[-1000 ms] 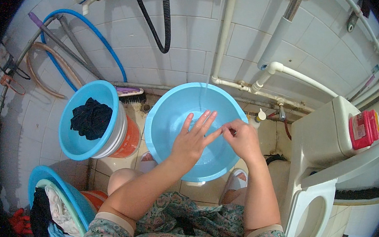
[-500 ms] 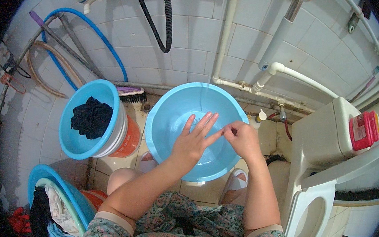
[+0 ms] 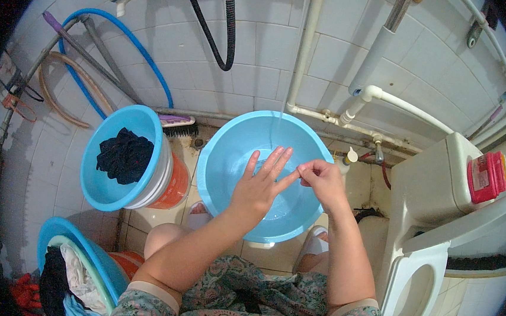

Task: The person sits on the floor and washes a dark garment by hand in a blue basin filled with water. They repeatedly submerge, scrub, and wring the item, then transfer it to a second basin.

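Note:
My left hand [image 3: 257,185] is held over the big light blue basin [image 3: 216,205], its fingers stretched out and spread. With a pinch of thumb and fingertips, my right hand [image 3: 321,182] holds the tip of the nearest finger of my left hand. Whether anything small lies in that pinch is hidden. The basin stands on the floor between my feet, and a thin stream of water [image 3: 279,115] falls into it from above. Some water seems to lie on its bottom, partly covered by my hands.
At left, a smaller blue basin [image 3: 91,175] with dark cloth [image 3: 125,155] rests on a bucket [image 3: 175,181]. Nearer me stands another basin of laundry [image 3: 80,272]. A scrubbing brush [image 3: 179,127] and pump bottle [image 3: 348,159] are behind the big basin. The toilet [image 3: 402,229] is right.
The pinch has shifted slightly on the finger of my left hand. Otherwise the view has only moved a little, and the basins stay in place.

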A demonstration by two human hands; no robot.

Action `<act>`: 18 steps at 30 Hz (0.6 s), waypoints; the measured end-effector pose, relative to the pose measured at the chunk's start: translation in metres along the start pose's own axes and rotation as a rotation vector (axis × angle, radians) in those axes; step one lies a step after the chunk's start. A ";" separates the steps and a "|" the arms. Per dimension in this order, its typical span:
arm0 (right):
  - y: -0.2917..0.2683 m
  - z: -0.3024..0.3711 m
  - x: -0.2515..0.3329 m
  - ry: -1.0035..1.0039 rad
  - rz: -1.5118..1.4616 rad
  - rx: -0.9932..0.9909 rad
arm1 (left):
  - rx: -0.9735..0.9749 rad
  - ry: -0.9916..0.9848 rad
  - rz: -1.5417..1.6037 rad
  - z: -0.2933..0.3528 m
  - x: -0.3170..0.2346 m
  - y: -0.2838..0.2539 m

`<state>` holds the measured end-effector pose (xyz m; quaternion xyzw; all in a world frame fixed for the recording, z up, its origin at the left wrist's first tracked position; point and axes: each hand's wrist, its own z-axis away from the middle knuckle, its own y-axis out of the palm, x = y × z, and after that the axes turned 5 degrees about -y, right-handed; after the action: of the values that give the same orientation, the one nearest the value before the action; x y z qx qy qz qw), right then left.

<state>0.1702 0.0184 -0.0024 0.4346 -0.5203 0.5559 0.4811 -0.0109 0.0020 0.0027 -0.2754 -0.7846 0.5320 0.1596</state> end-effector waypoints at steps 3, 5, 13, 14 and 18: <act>0.001 -0.004 -0.008 0.023 -0.061 0.014 | -0.025 -0.015 -0.056 0.001 -0.001 0.001; 0.003 -0.005 -0.009 0.020 -0.123 0.040 | -0.043 -0.028 -0.103 0.003 0.000 0.005; 0.007 0.000 0.003 0.071 -0.182 0.038 | 0.017 -0.049 -0.100 0.001 0.002 -0.001; 0.008 0.000 0.001 0.031 -0.105 0.039 | 0.027 -0.041 -0.089 0.001 0.002 -0.003; 0.007 -0.003 -0.003 0.065 -0.202 0.017 | -0.017 -0.044 -0.084 0.000 0.000 -0.004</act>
<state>0.1636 0.0211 -0.0072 0.4706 -0.4530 0.5229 0.5476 -0.0120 0.0010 0.0060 -0.2320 -0.8032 0.5242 0.1622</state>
